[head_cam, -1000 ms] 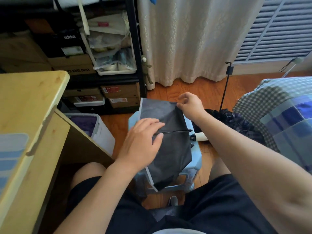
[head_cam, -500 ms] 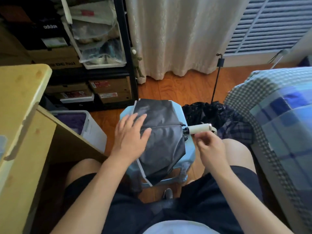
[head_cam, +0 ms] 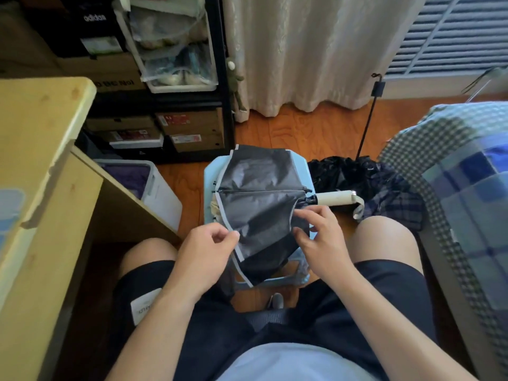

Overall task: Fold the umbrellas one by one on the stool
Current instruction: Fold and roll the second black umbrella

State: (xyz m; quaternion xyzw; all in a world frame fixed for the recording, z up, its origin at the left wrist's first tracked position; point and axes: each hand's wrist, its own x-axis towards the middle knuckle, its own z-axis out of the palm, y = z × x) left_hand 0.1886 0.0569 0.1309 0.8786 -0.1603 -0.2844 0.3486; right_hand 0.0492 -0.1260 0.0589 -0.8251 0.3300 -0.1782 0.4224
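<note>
now, both hands on the grey umbrella at the stool

here you sit over the pale blue stool (head_cam: 299,171), and the grey umbrella (head_cam: 258,204) lies across its top with the canopy spread flat in panels. its cream handle (head_cam: 334,198) sticks out past the stool's right edge, over the floor, with a loop strap hanging from its end.

your left hand (head_cam: 209,251) is at the near left edge of the canopy; thumb and forefinger are curled together and pinch the white-trimmed hem. your right hand (head_cam: 316,237) is at the near right part of the canopy, just below the handle, with its fingers (head_cam: 305,215) curled onto the cloth and gathering a fold of it. both hands are grasping fabric, neither lies loose.

the near part of the canopy hangs down over the stool's front edge between your knees.

on the floor to the right of the stool, a black umbrella (head_cam: 346,171) lies crumpled, with a thin black shaft (head_cam: 367,125) rising from it. a dark plaid umbrella (head_cam: 395,202) lies just beside it, against the checked bedding (head_cam: 453,160). to your left stands the wooden bench (head_cam: 41,138), with a white bin (head_cam: 162,193) under its far corner.
</note>
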